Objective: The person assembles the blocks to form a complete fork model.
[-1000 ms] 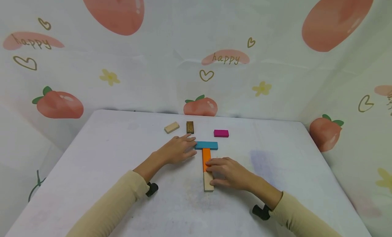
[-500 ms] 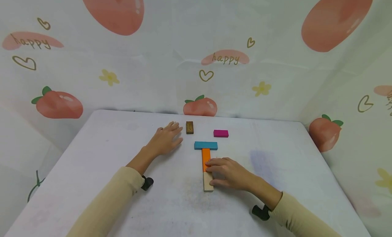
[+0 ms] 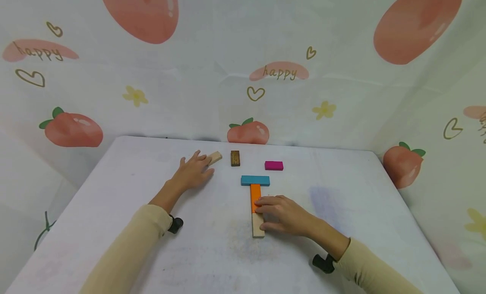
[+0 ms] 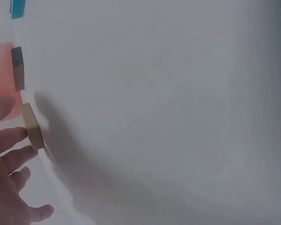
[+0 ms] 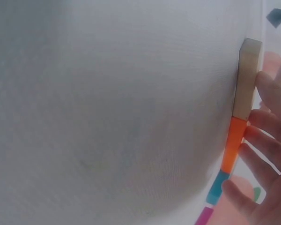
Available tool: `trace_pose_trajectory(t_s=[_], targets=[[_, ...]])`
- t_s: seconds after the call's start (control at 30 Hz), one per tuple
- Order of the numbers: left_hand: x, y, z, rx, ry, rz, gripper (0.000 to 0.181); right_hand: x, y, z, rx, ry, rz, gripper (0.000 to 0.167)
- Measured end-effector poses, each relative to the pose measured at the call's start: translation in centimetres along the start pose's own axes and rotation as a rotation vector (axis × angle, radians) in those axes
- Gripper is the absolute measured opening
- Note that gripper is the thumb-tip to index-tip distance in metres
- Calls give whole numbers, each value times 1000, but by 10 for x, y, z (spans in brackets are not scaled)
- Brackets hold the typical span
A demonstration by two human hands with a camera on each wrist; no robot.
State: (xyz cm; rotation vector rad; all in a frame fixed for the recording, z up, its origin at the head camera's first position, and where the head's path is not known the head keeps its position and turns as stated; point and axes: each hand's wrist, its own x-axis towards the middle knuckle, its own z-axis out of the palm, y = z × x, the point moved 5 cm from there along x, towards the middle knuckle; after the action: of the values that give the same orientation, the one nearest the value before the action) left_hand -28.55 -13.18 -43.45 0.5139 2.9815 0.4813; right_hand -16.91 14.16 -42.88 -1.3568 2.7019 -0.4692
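Note:
On the table, a teal block [image 3: 255, 180] lies crosswise. An orange block [image 3: 256, 195] meets it at right angles, with a pale wooden block [image 3: 257, 226] end to end below, making a T. My right hand [image 3: 286, 216] rests along the right side of this stem, its relaxed fingertips at the orange and pale blocks. Farther back on the left, my left hand [image 3: 191, 172] reaches with spread fingers over a loose pale wooden block [image 3: 215, 157]. In the left wrist view its fingers are beside that block [image 4: 33, 129], not curled round it; whether they touch is unclear.
A dark brown wooden block [image 3: 235, 158] lies right of the loose pale one. Farther right is a magenta block [image 3: 274, 165]. A white cloth covers the table [image 3: 341, 171], and a printed curtain [image 3: 197, 74] hangs behind its back edge.
My left hand has left the teal block's left end and moved left and back, passing over the loose pale block, which shows partly again now. My right hand stays in place.

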Motion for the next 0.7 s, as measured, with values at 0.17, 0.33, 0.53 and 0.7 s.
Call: trace_pose_trajectory(t_s=[0.17, 0.33, 0.53, 0.7], targets=[[-2, 2, -1, 0, 18, 36, 52, -1, 0, -1, 2, -3, 5, 46], [-2, 6, 0, -3, 39, 88, 46, -1, 0, -1, 7, -21, 25, 46], [4, 7, 0, -21, 94, 151, 35, -1, 1, -1, 12, -13, 17, 46], [9, 7, -4, -62, 113, 142, 35, -1, 0, 0, 8, 8, -7, 45]])
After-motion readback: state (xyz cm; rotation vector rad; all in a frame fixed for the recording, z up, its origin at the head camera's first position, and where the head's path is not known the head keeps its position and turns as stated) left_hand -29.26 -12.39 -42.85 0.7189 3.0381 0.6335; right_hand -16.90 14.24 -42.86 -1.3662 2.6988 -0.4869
